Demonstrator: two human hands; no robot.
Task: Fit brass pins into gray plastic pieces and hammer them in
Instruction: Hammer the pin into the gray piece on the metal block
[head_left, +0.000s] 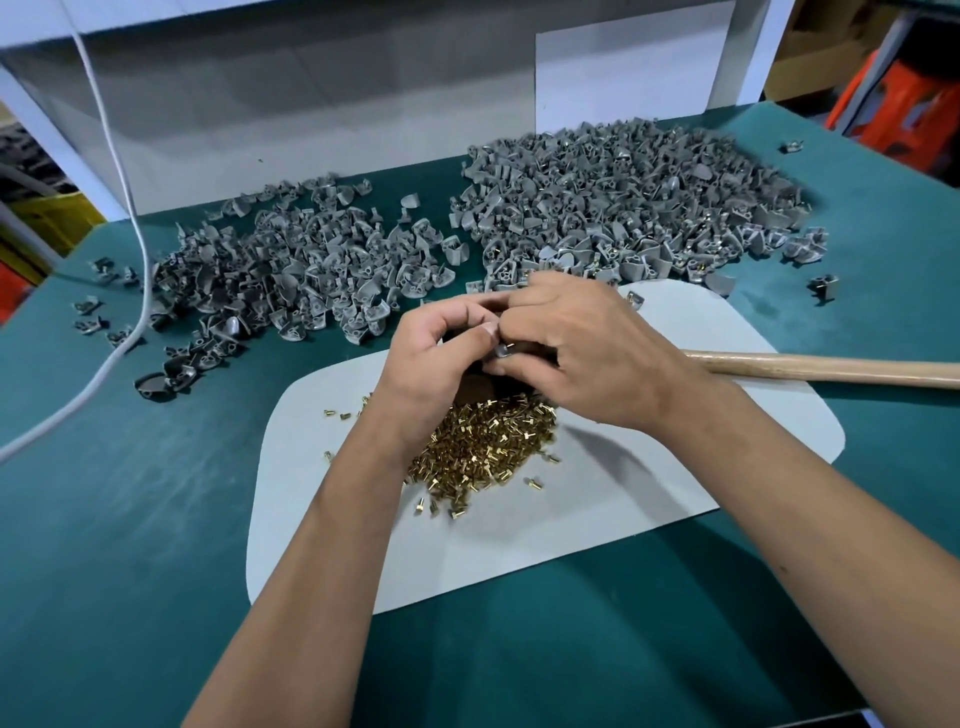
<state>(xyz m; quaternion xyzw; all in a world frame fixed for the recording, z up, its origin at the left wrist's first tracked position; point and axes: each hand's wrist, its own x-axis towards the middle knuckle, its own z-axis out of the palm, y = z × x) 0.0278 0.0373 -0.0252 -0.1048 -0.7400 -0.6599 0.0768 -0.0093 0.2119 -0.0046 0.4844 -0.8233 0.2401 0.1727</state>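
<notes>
Green worktop (130, 545), white mat (649, 467) at centre. Left hand (436, 358) and right hand (576, 353) meet above it, both pinching one gray piece (503, 350); pin hidden, likely being seated. Risk: crooked pin, fumbled piece. Pins (483, 441) heaped loose under the wrists; hammer (831, 368) at right edge; gray heaps (623, 197) behind. No containers.

Hammer's wooden handle (831, 368) runs off frame at three o'clock, its head hidden beneath the right hand (582, 353); both forearms cropped at six.

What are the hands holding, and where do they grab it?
Both the left hand and right hand pinch one small gray plastic piece by its edges, fingertips meeting around it.
</notes>
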